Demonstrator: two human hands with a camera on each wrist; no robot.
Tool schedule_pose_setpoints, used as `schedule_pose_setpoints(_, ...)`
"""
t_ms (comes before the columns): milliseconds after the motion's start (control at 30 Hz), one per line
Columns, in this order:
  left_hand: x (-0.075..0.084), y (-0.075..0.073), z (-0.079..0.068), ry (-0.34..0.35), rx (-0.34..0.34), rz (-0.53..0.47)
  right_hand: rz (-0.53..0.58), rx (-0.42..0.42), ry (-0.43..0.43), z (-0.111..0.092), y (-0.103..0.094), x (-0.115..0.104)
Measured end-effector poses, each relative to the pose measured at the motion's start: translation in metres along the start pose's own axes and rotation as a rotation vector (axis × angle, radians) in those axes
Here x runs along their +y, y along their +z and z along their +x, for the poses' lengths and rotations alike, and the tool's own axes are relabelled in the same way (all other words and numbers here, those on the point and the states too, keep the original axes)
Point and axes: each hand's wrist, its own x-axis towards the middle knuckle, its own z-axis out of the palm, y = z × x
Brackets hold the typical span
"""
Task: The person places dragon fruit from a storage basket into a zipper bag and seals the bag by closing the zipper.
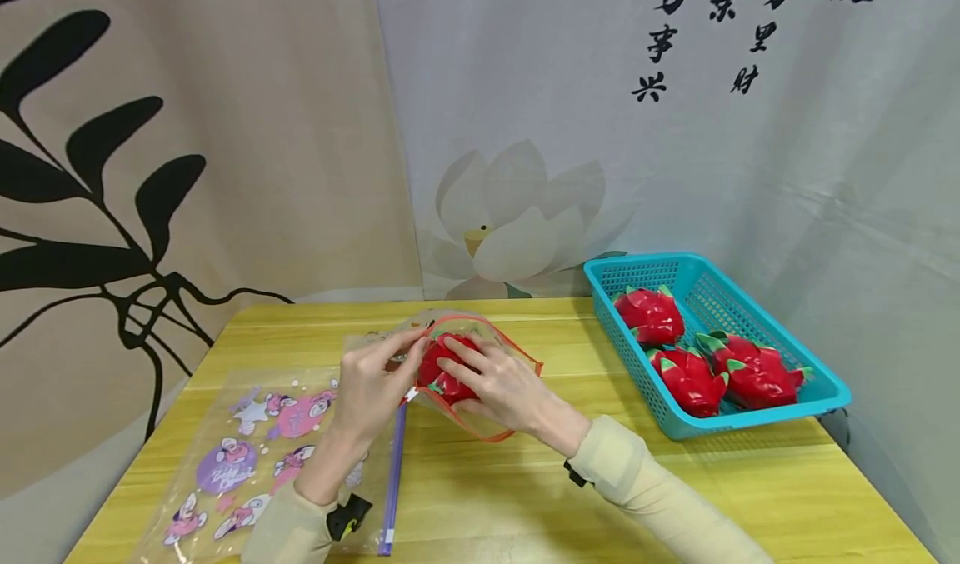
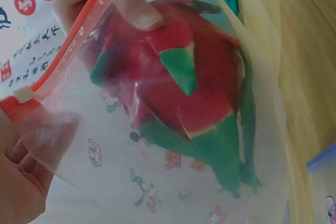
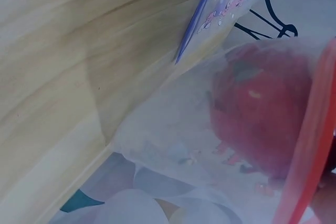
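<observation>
A clear zip bag (image 2: 157,182) with a red zip edge and small cartoon prints is held above the table, its mouth spread wide. My left hand (image 1: 372,376) pinches the red edge near the white slider (image 2: 23,94). A red dragon fruit (image 2: 210,72) with green-tipped scales is inside the bag mouth, seen through the film in both wrist views. My right hand (image 1: 498,381) reaches in through the mouth and grips the fruit, fingers over its top. In the right wrist view the fruit (image 3: 257,114) looks hazy behind the film.
A blue plastic basket (image 1: 622,351) on the right holds several dragon fruits (image 1: 693,381). Flat on the left of the wooden table (image 1: 585,497) lies another clear bag (image 1: 225,431) with pink cartoon prints and a purple zip (image 1: 393,481). A printed curtain (image 1: 300,131) hangs behind.
</observation>
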Motion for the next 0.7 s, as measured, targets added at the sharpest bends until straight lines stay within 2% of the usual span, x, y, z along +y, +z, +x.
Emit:
schedule_pose_setpoints(300, -0.001, -0.001, 0.004, -0.001, 0.037, -0.067, -0.116, 0.055, -0.142, 0.008, 0.004, 0.000)
schedule_pose_setpoints(533, -0.001, -0.002, 0.005, 0.010, 0.050, -0.091, -0.266, -0.039, -0.196, 0.004, 0.009, 0.002)
schedule_pose_setpoints(700, -0.002, -0.001, 0.004, 0.004, 0.041, -0.092, -0.309, -0.070, -0.200, 0.001, 0.012, 0.002)
